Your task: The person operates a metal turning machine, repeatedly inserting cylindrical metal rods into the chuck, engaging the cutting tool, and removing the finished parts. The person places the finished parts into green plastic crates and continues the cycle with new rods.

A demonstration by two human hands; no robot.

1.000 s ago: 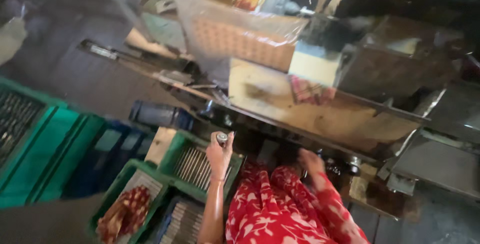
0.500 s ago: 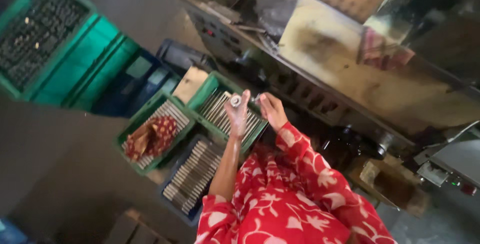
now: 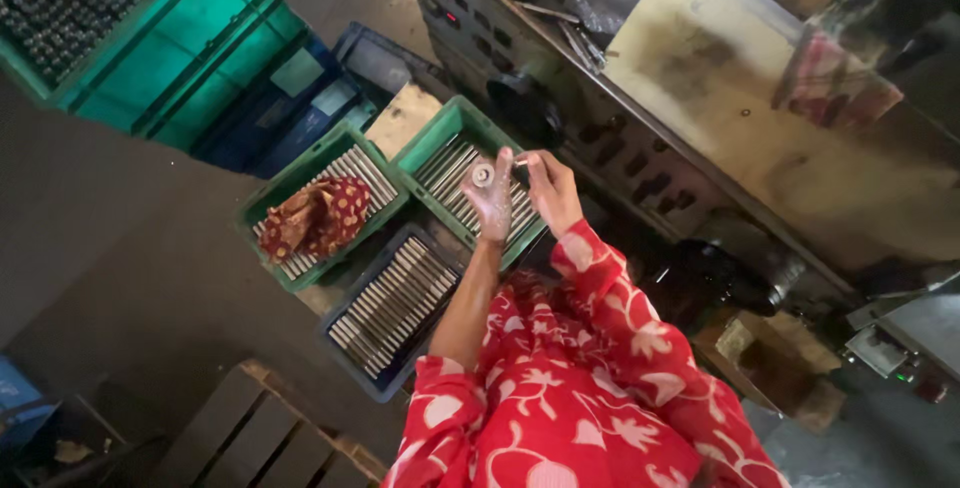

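My left hand holds a short round metal piece upright at the fingertips, its end face toward me. My right hand is right beside it, pinching a small metal part close to the round piece. Both hands hover over a green crate filled with rows of metal rods. My red flowered sleeves fill the lower middle of the view.
A second green crate of rods carries a crumpled red patterned cloth. A dark blue crate of rods lies below. Stacked green and blue crates stand far left. A metal machine fills the right. A wooden pallet sits bottom left.
The view has swung left and down, bringing the rod crates into sight. Both hands have come together over the green crate, the left one still holding the round piece.
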